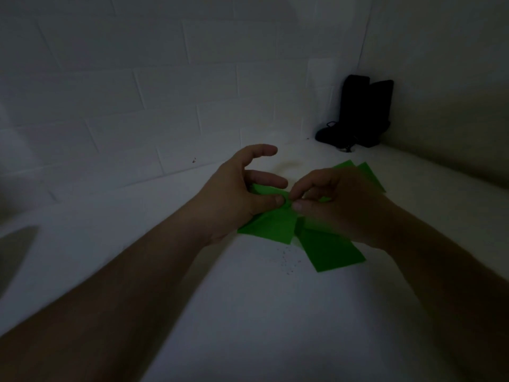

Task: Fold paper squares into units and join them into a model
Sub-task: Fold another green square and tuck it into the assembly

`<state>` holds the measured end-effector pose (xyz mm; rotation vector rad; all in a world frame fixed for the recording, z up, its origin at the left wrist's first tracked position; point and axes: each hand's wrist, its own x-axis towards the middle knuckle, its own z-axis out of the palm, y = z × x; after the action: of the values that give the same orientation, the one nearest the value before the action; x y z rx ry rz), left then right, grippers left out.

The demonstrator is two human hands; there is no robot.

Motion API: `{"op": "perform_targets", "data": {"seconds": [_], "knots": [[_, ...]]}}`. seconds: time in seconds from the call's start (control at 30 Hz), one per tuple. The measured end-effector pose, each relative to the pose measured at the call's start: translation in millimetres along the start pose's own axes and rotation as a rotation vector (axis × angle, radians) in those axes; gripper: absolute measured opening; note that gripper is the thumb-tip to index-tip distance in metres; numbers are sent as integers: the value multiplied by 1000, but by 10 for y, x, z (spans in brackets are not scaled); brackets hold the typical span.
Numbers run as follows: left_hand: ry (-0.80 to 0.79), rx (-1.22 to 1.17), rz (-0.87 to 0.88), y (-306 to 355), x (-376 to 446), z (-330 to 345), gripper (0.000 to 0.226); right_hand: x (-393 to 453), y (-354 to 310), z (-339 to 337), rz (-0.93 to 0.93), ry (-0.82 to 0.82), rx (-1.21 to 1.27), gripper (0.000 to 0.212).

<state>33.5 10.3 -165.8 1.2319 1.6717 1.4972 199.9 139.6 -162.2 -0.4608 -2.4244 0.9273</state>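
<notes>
Left hand (242, 194) pinches the green paper unit (272, 224) between thumb and fingers; right hand (338, 199) pinches the same spot from the opposite side, apparently to sharpen a crease or seat a flap. Unit is held just above the white bench (248, 312). Further green pieces (330, 252) lie directly beneath and behind, within reach, presumably for joining.

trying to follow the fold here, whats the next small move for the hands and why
Probably press the pinched spot flat into a crease. The left hand and right hand both pinch the green paper where their fingertips meet, and the sheet looks lifted there. More green sheets lie under the right hand.
</notes>
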Motion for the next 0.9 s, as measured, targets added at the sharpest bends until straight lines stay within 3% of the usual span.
{"op": "perform_targets", "data": {"seconds": [0.17, 0.47, 0.9], "knots": [[-5, 31, 22, 30, -12, 6, 74, 3, -11, 48, 5, 14, 93, 18], [-22, 36, 12, 14, -9, 30, 73, 30, 36, 60, 0, 4, 22, 18], [-25, -100, 28, 6, -10, 78, 75, 34, 42, 77, 9, 90, 127, 18]]}}
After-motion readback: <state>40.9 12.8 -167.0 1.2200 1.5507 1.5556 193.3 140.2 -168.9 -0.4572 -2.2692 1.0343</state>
